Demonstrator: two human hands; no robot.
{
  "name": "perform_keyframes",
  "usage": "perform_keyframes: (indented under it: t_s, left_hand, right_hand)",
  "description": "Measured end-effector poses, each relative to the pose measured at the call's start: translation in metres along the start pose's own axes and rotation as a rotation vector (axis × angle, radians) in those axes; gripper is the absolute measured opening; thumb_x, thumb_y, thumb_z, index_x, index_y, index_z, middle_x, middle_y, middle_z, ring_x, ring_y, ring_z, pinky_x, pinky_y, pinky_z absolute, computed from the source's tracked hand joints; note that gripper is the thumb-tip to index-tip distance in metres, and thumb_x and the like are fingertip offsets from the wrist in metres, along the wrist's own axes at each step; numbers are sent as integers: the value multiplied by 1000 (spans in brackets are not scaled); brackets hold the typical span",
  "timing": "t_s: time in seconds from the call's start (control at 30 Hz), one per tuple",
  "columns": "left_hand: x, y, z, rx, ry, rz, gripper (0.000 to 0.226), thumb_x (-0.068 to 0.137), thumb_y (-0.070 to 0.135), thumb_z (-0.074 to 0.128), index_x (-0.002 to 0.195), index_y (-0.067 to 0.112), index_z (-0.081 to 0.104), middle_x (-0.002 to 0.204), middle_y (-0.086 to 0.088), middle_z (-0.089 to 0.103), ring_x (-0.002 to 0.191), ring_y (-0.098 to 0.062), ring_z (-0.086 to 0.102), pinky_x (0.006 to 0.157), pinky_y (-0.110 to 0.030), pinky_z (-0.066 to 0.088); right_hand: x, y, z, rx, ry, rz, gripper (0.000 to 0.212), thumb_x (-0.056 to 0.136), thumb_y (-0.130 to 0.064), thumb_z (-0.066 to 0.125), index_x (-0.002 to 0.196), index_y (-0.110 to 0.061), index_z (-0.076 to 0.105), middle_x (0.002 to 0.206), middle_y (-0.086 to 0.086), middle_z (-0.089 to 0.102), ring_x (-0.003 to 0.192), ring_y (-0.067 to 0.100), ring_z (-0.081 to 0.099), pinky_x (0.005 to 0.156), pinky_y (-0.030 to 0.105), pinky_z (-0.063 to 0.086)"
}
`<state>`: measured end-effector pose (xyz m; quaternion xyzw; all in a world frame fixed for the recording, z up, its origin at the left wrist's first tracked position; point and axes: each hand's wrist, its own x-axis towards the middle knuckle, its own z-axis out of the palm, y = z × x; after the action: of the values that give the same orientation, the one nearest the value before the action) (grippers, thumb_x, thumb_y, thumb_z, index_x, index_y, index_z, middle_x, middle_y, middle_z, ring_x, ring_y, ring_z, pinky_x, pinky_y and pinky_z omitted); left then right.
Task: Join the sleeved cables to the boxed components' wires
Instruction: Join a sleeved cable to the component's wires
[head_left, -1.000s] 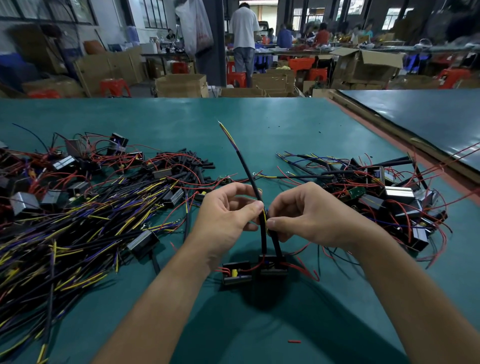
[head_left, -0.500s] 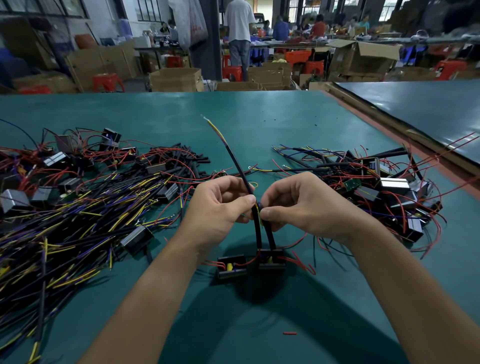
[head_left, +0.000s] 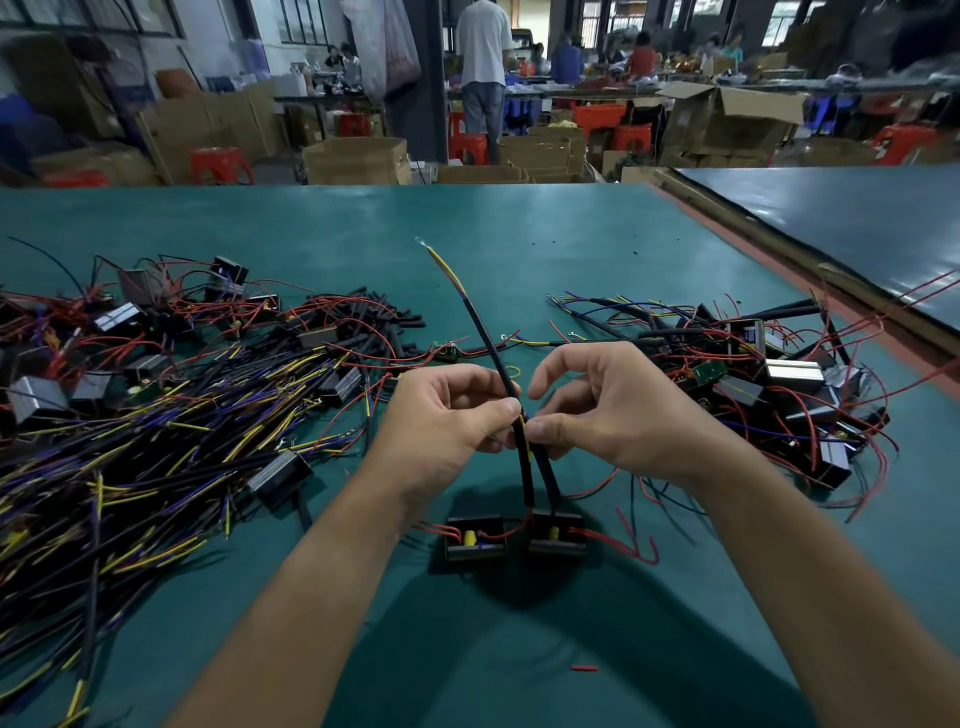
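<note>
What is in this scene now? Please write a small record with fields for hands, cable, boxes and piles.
left hand: pinches the sleeved cable
right hand: pinches the short sleeve beside it
cable pose: tilted upward, yellow wire at far end
boxed components: left box and right box, side by side on the table
piles: cable pile left, component pile right

Left hand (head_left: 441, 421) and right hand (head_left: 618, 415): both bare. Left forearm (head_left: 311, 571) and right forearm (head_left: 779, 545): bare along the whole visible length, wrist to lower frame edge. Visible thumbnails (head_left: 536, 429): trimmed short.
</note>
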<state>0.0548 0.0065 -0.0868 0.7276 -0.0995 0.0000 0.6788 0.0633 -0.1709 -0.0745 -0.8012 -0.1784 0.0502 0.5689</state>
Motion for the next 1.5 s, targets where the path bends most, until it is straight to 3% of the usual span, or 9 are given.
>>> perform_keyframes:
  t_s: [0.13, 0.47, 0.6, 0.8, 0.97, 1.1, 1.27, 1.4, 1.5]
  left_hand:
    - [1, 1, -1, -3, 27, -12, 15, 84, -3, 67, 76, 9, 69, 59, -4, 65, 52, -13, 60, 65, -32, 52]
    - [1, -1, 1, 16, 84, -18, 14, 80, 2, 73, 76, 15, 72, 64, 1, 69, 58, -8, 60, 55, -20, 50]
    - [5, 0, 0, -1, 168, -33, 22, 85, -7, 61, 92, 12, 69, 76, -2, 69, 56, -8, 60, 53, -20, 51]
    - [9, -9, 1, 117, 265, -14, 20, 77, -7, 65, 73, 14, 65, 63, -6, 64, 50, -15, 53, 56, -29, 47]
    - [11, -18, 2, 180, 314, -21, 27, 65, 41, 69, 66, 15, 61, 50, 5, 56, 46, -16, 50, 53, -33, 46]
    - [16, -21, 2, 151, 396, 18, 30, 65, 46, 65, 70, 16, 60, 46, 11, 56, 40, -4, 45, 50, -26, 40]
    - [18, -18, -2, 124, 425, -35, 22, 68, 38, 59, 82, 22, 59, 71, 3, 67, 60, -14, 57, 60, -31, 44]
    - [18, -20, -3, 210, 369, -57, 18, 78, 8, 59, 88, 23, 56, 70, 4, 66, 56, -14, 53, 54, -25, 39]
    - [16, -17, 0, 245, 325, -54, 15, 74, 6, 63, 80, 19, 59, 60, 5, 63, 50, -11, 51, 50, -22, 38]
  right_hand:
    - [2, 2, 3, -29, 39, -36, 17, 81, -1, 75, 89, -4, 61, 70, 18, 72, 62, 22, 64, 73, 48, 57]
    - [4, 10, 5, -75, -92, -17, 14, 87, -10, 71, 73, -10, 72, 61, 3, 62, 57, 14, 57, 59, 32, 51]
    - [6, 11, -1, -20, 14, 7, 14, 90, -9, 67, 78, -5, 72, 72, 7, 74, 61, 13, 65, 56, 24, 54]
    - [9, 13, -5, -16, 205, 55, 12, 92, -10, 65, 81, -9, 70, 73, 7, 75, 60, 15, 68, 51, 23, 52]
    - [5, -4, -9, 118, 386, 1, 10, 91, -4, 65, 83, -5, 71, 67, 6, 73, 56, 14, 66, 50, 22, 53]
    - [8, -34, -44, 230, 630, 1, 10, 90, -8, 67, 81, -7, 72, 65, 4, 73, 52, 12, 65, 50, 24, 57]
    - [34, -57, -115, -179, 745, 199, 17, 94, -9, 63, 78, -5, 67, 70, 11, 69, 52, 13, 65, 53, 25, 58]
    - [41, -55, -140, -350, 692, 456, 25, 99, -20, 49, 107, 1, 59, 82, 16, 52, 69, 25, 51, 59, 35, 46]
    - [42, -66, -119, -481, 864, 240, 23, 96, -25, 49, 105, -8, 61, 107, 17, 65, 93, 34, 60, 80, 46, 50]
